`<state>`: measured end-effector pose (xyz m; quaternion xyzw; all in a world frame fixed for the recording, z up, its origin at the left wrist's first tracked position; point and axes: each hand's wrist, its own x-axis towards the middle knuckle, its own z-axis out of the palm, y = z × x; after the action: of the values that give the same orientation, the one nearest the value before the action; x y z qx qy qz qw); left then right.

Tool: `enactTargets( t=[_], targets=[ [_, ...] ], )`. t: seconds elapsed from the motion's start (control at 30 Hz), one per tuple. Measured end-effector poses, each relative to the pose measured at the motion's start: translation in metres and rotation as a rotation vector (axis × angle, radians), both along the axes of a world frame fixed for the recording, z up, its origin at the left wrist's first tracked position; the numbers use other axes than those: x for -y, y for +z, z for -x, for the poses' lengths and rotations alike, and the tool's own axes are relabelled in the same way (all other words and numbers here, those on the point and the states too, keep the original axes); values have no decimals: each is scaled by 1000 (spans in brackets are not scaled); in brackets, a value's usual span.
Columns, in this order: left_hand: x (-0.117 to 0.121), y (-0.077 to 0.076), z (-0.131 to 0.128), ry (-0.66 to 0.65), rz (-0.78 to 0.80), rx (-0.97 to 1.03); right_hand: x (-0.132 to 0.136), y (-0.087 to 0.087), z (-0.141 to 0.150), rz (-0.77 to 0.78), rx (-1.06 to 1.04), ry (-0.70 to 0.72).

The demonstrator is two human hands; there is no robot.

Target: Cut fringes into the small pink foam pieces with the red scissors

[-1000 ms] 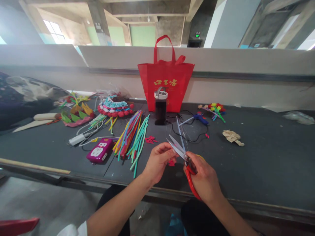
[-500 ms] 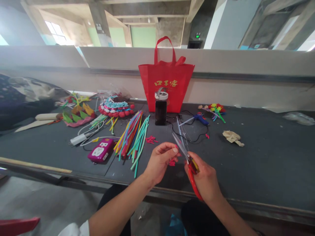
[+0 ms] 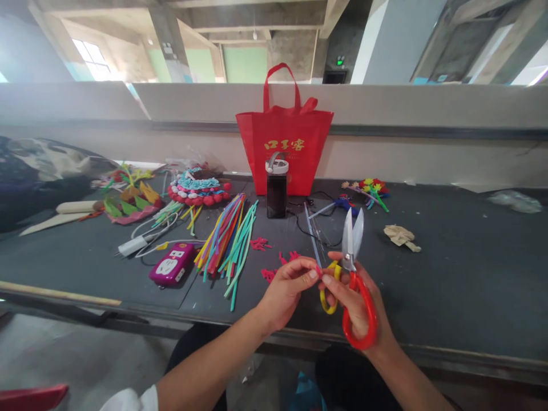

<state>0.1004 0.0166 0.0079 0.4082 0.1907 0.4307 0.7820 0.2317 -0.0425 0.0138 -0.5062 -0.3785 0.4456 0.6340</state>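
Note:
My right hand is closed round the red and yellow handles of a pair of scissors, whose blades point up and away, slightly parted. My left hand pinches a tiny red piece at its fingertips, and the right thumb and forefinger meet it there. Small red cut pieces lie on the dark table just beyond my left hand. A fan of coloured strips lies to the left of them.
A red tote bag stands at the back wall with a dark bottle in front. A pink power strip, craft flowers, a blue glue gun with cable, a small bouquet and crumpled paper lie about.
The scissors have swung from pointing left across my left hand to pointing upward. Both hands' fingertips have come together on the small red piece. More red pieces show on the table.

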Motion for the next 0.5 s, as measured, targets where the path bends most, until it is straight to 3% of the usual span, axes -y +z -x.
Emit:
enactTargets(
  t=[0.33, 0.4, 0.5],
  targets=[
    [4, -3, -5, 29, 19, -38, -3, -10, -3, -1, -60, 22],
    [4, -5, -6, 49, 27, -49, -3, -9, -4, -9, 38, -26],
    [6, -7, -7, 74, 54, -72, -3, -6, -4, -8, 344, -167]
  ],
)
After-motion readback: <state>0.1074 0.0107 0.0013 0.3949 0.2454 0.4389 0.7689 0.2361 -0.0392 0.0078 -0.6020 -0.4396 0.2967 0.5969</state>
